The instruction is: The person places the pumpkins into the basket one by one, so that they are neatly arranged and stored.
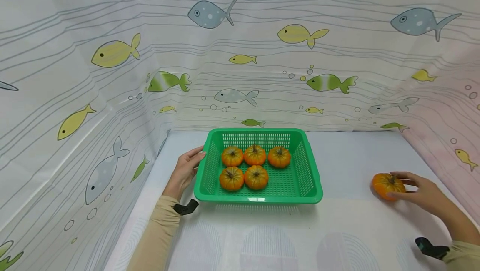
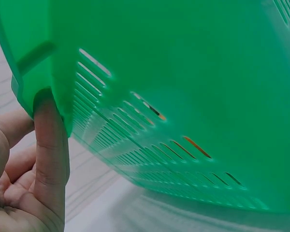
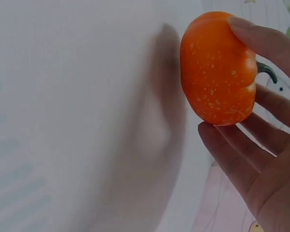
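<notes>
A green plastic basket (image 1: pixel 258 200) with slotted walls stands on the table, holding several small orange pumpkins (image 1: pixel 256 177) in two rows. At its left side my left hand (image 1: pixel 184 171) grips the rim; in the left wrist view the fingers (image 2: pixel 50 145) reach up under the rim's edge. Off to the right of the basket, my right hand (image 1: pixel 421 190) holds another small pumpkin (image 1: pixel 386 185) between thumb and fingers. The right wrist view shows this pumpkin (image 3: pixel 217 70) tipped on its side, its dark green stem toward the palm.
The table (image 1: pixel 345 154) has a pale cover with faint printed shapes near its front. Fish-printed sheets (image 1: pixel 262 96) hang behind it and along both sides. Inside the basket, bare floor shows at the front right corner.
</notes>
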The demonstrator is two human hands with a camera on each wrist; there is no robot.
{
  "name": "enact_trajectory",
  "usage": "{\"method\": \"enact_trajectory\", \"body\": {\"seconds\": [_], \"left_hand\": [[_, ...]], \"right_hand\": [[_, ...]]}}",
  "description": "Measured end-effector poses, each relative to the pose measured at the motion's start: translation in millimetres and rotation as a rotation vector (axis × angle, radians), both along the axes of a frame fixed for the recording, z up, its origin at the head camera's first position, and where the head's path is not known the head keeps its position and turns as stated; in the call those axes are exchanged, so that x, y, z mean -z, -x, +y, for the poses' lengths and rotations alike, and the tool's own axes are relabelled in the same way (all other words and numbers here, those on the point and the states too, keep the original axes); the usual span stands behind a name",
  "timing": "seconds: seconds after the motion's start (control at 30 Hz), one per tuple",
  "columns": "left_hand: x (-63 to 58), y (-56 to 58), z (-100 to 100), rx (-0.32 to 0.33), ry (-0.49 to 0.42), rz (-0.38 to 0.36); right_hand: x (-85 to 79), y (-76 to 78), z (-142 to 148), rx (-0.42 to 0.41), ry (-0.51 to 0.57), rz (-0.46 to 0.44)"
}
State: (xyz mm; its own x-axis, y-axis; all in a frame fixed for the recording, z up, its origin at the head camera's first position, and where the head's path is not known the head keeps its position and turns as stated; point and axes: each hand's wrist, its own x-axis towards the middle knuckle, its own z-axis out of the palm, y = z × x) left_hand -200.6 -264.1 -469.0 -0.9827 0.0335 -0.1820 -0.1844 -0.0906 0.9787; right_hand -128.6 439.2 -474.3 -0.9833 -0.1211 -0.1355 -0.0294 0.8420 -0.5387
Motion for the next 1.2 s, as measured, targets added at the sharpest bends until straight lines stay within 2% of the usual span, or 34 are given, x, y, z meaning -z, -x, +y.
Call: {"method": "enact_trajectory", "body": {"seconds": [0.27, 0.43, 0.6, 1.2], "left_hand": [[1.0, -0.1, 0, -0.001, 0.002, 0.006], [-0.2, -0.7, 0, 0.008, -0.009, 0.019], [0.1, -0.9, 0, -0.005, -0.006, -0.002], [1.0, -1.6, 0, -0.011, -0.01, 0.007]], "right_hand": [[-13.0, 5.9, -20, -0.035, 0.001, 0.029], [-23.5, 9.2, -32, -0.051, 0.049, 0.071], [-35.1, 10.6, -46, -0.084, 0.088, 0.108], [-73.3, 33.7, -102, -0.212, 0.061, 0.117]]}}
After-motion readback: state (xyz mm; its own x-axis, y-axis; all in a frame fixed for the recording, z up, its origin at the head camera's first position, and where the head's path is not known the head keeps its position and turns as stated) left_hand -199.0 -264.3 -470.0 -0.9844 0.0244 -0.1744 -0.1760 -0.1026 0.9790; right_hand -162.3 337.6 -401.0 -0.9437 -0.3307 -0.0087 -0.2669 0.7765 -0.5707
